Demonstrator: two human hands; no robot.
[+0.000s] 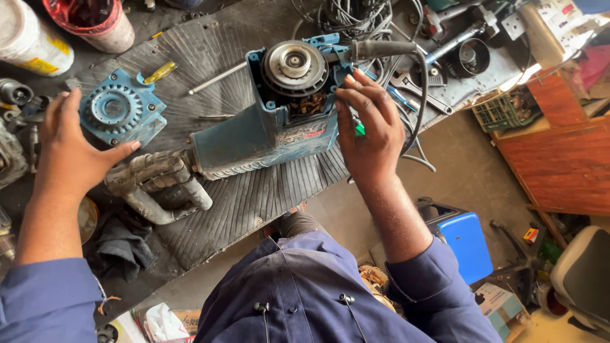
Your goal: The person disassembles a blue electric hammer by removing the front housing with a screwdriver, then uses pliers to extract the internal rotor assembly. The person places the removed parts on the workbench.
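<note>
While the blue power tool (267, 127) lies on its side across the middle of the ribbed black mat (254, 197), its top is off and a round metal disc and copper windings show in the housing. Right hand (368, 130) rests against the tool's open end, fingers curled loosely on the casing, a small green piece (360, 129) showing under the fingers; whether it is pinched, cannot tell. Left hand (70, 149) lies open and flat, palm down, at the mat's left edge, thumb pointing toward the tool's grey side handle (155, 184), just beside a detached blue cover (121, 111) with a toothed ring.

Open room: bare mat between cover and tool, crossed only by a thin steel rod (216, 77) and a yellow-handled bit (159, 72). Mat's near edge curves and overhangs; below it, grey concrete floor (470, 171), fairly free.

Crowded back edge: tangled black cable (356, 19), wrenches (413, 89), loose metal parts. A black rubber cord (416, 82) loops from the tool's top toward the right hand. Far left, two plastic tubs (63, 28), dirty. Dark rag (121, 244) lies crumpled near the left forearm.

Right side: red-brown wooden bench (559, 159), green crate (505, 111). Lower down, a blue plastic box (467, 241) on the floor. Person wears blue work clothes (305, 292).
</note>
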